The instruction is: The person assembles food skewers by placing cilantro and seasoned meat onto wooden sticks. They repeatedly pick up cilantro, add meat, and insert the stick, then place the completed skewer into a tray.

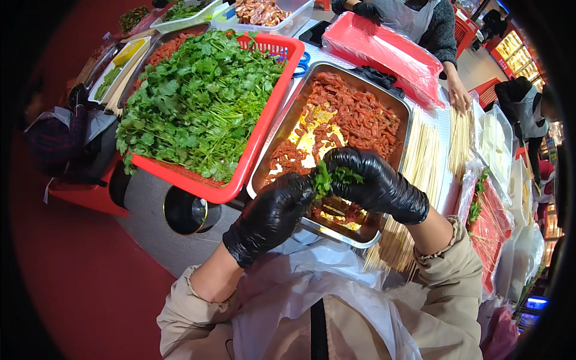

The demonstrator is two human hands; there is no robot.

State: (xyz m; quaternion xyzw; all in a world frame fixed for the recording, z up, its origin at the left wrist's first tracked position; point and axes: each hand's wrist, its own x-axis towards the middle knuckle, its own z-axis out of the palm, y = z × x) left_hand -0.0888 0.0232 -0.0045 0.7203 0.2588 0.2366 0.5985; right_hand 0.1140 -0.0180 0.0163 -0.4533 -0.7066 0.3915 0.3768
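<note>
My left hand (274,216) and my right hand (371,182), both in black gloves, meet over the near part of a metal tray (407,128). Between them is a small bunch of cilantro (323,180), its leaves showing on both sides of my fingertips. Red marinated meat strips (360,112) fill the tray's far side, with oily liquid pooled nearer me. To the left, a red plastic basket (265,144) is heaped with fresh cilantro (202,99). Whether a skewer is in my fingers cannot be made out.
Bamboo skewers (420,153) lie in a bundle right of the tray. Across the table a co-worker's bare hand (458,92) touches more skewers (459,139). A plastic-lined pink tray (382,54) stands at the back. Lower right, another lined tray (488,243) holds skewers with greens. A black bin (184,209) stands below left.
</note>
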